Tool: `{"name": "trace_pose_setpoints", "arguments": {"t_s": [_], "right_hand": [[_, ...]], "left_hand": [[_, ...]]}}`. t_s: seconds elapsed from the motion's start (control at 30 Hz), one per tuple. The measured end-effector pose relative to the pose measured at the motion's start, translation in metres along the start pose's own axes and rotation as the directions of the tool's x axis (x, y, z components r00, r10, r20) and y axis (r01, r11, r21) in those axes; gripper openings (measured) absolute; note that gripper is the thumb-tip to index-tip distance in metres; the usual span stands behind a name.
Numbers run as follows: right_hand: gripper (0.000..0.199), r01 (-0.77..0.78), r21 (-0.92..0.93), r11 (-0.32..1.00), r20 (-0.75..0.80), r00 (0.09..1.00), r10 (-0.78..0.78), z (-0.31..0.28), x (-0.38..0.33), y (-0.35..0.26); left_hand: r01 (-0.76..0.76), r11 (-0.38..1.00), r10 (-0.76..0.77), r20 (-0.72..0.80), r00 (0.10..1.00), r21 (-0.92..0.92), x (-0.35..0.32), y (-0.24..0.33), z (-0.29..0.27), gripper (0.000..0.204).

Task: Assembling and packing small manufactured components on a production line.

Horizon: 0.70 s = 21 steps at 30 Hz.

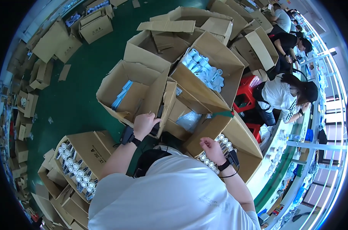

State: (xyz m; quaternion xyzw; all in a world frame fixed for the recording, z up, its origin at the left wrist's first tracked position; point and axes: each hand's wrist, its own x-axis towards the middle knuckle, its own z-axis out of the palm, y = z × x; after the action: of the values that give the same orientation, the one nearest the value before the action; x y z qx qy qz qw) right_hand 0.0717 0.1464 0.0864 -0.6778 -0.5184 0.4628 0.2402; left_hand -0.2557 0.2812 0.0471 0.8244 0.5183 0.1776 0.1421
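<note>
Green floor (74,111); cardboard boxes (86,147); left hand (145,124) around box edge (124,117); right hand (212,148) half-open

Bare right hand (210,148) is partly hiding white round-ended pieces (225,141) in a brown cardboard box (241,138); lower edge is cutting off the white shirt (166,191).

- Left hand (144,124): just left of centre, thumb extended rightward.
- Left forearm (118,159): slanting up rightward.
- Right hand (212,149): right of centre, fingers curled.
- Right forearm (238,188): rising leftward from lower right.
</note>
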Motion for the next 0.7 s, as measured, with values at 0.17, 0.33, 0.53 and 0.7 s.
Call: {"name": "trace_pose_setpoints", "arguments": {"t_s": [0.17,0.33,0.53,0.7], "right_hand": [[0.028,-0.061,0.182,0.981,0.056,0.997,0.052,0.001,0.004,-0.007],[0.036,-0.143,0.585,0.798,0.116,0.989,0.092,-0.001,-0.011,-0.07],[0.029,0.112,0.739,0.664,-0.187,0.981,0.044,-0.042,-0.039,-0.129],[0.024,0.212,0.591,0.778,-0.609,0.75,0.259,-0.149,-0.142,-0.028]], "left_hand": [[0.002,1.0,-0.004,-0.097,0.995,-0.013,0.002,0.002,-0.009,0.037],[-0.209,0.972,0.174,-0.261,0.949,-0.11,0.014,0.082,-0.07,0.031],[-0.752,0.582,0.755,-0.137,0.641,-0.31,0.008,0.222,-0.064,0.019],[-0.693,0.453,0.807,-0.072,0.586,-0.561,0.034,0.28,-0.013,0.019]]}}
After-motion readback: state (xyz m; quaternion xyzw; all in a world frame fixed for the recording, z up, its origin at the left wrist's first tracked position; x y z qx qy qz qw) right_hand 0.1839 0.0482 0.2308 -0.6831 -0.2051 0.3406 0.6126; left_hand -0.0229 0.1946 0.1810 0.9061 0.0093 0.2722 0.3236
